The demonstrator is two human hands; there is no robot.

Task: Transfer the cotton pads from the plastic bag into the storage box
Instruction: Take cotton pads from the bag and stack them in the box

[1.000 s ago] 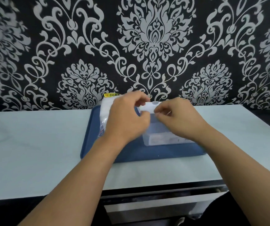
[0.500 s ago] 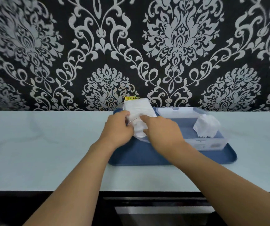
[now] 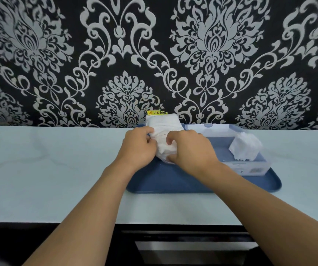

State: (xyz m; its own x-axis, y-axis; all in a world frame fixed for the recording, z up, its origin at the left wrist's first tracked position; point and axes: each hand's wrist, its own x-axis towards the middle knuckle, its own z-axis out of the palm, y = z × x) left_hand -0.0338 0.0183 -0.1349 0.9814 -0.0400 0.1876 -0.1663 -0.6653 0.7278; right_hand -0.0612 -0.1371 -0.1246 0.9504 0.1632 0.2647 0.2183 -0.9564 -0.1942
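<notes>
Gripping the bag with both hands over the tray

Holding the plastic bag (image 3: 164, 131) of cotton pads from either side, both hands work at the middle of the view. The left hand (image 3: 138, 147) curls round the bag's 9 o'clock side and the right hand (image 3: 191, 148) clutches it from 3 o'clock, thumb and fingers bent into the film. The bag's lower half is covered by the hands, so its opening cannot be made out; only its white upper part rises clear toward 12 o'clock. A yellow label (image 3: 157, 112) shows just behind the bag's top, its lower edge hidden.

The bag sits over the left part of a blue tray (image 3: 173, 181) on the pale worktop (image 3: 48, 169). To 3 o'clock of the hands, on the same tray, stands the clear storage box (image 3: 250, 167), open on top. A stack of cotton pads (image 3: 245, 147) lies inside at its right end, slightly tilted. The right wrist covers the box's near left corner. Small print on the box front is too fine to read. Below the worktop's near edge the view is dark and unclear.
</notes>
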